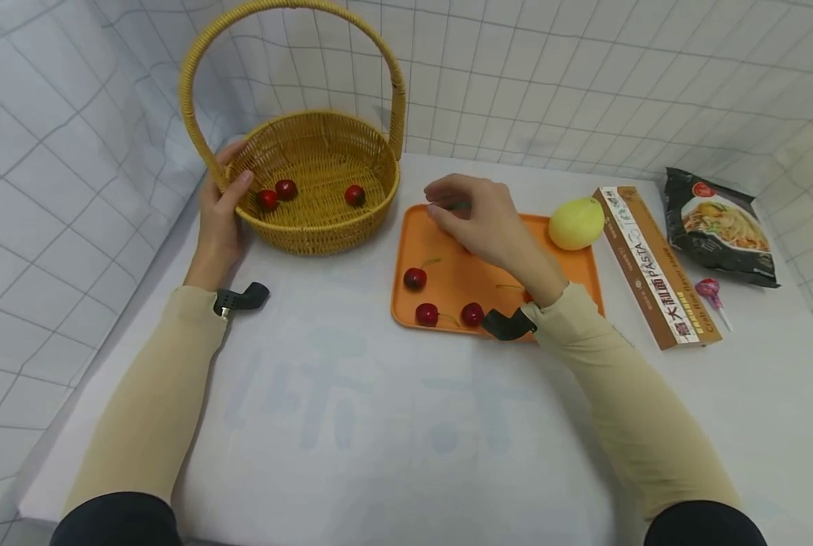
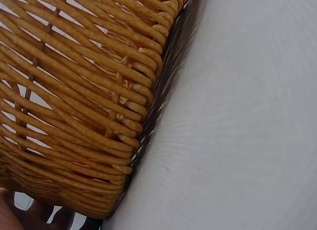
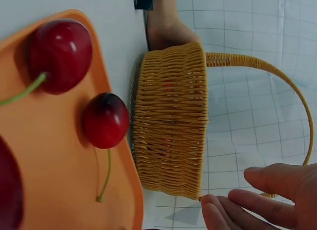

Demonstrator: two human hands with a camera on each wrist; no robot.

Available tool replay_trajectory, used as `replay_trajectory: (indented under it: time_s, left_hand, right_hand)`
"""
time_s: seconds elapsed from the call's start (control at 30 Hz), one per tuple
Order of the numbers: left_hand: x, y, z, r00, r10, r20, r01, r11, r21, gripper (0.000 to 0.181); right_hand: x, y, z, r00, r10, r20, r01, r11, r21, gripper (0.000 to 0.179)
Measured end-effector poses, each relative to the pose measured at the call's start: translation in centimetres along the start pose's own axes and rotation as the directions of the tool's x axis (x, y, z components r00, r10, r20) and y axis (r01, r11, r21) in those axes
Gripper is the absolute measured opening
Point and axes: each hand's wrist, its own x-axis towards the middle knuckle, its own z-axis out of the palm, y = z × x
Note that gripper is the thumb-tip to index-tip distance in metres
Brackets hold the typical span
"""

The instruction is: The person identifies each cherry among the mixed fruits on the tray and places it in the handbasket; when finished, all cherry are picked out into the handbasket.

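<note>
With the thumb over the rim, my left hand [image 1: 220, 208] grips the left side of a yellow wicker basket [image 1: 324, 240], which stands upright with its tall handle raised. Three red cherries [image 1: 355, 196] lie inside it. My right hand [image 1: 484, 220] hovers above an orange tray [image 1: 401, 250], thumb and fingers apart. The right wrist view shows no object between those fingers. Several dark red cherries [image 1: 415, 279] with green stems lie on the tray, some partly hidden under the hand and wrist. In the left wrist view, the basket's woven side [image 2: 74, 106] fills the left half.
A yellow-green round fruit [image 1: 576, 224] sits at the tray's right rear corner. Right of it lie a long brown pasta box [image 1: 655, 265], a black noodle packet [image 1: 720, 227] and a purple-wrapped lollipop [image 1: 710, 292]. A white grid-patterned curtain [image 1: 550, 76] stands behind the table.
</note>
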Motion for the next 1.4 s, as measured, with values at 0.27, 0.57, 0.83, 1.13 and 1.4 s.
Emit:
replay_trajectory:
  time_s: [0.27, 0.57, 0.83, 1.13, 1.4]
  left_hand:
    - [-0.2, -0.1, -0.2, 1.0, -0.008, -0.009, 0.008, 1.0, 0.0, 0.054]
    - [0.1, 0.0, 0.3, 1.0, 0.003, 0.0, -0.003, 1.0, -0.026, 0.053]
    - [0.0, 0.2, 0.0, 1.0, 0.003, 0.006, -0.003, 1.0, -0.022, 0.055]
    - [-0.2, 0.1, -0.1, 1.0, -0.01, -0.004, 0.01, 1.0, -0.017, 0.054]
    - [-0.2, 0.2, 0.0, 1.0, -0.01, 0.0, 0.01, 1.0, -0.009, 0.055]
  right_hand:
    - [-1.4, 1.1, 1.5, 0.987, 0.018, 0.159, -0.02, 1.0, 0.01, 0.035]
    - [-2.4, 1.6, 2.6, 0.953, 0.02, 0.302, 0.009, 0.995, -0.097, 0.037]
    - [-2.4, 2.1, 3.3, 0.939, 0.019, 0.342, -0.003, 0.999, -0.045, 0.041]
    - [-2.5, 2.5, 4.1, 0.939, 0.011, 0.344, 0.013, 0.998, -0.067, 0.033]
    - [-2.4, 2.4, 3.6, 0.951, -0.011, 0.31, 0.037, 0.996, -0.077, 0.033]
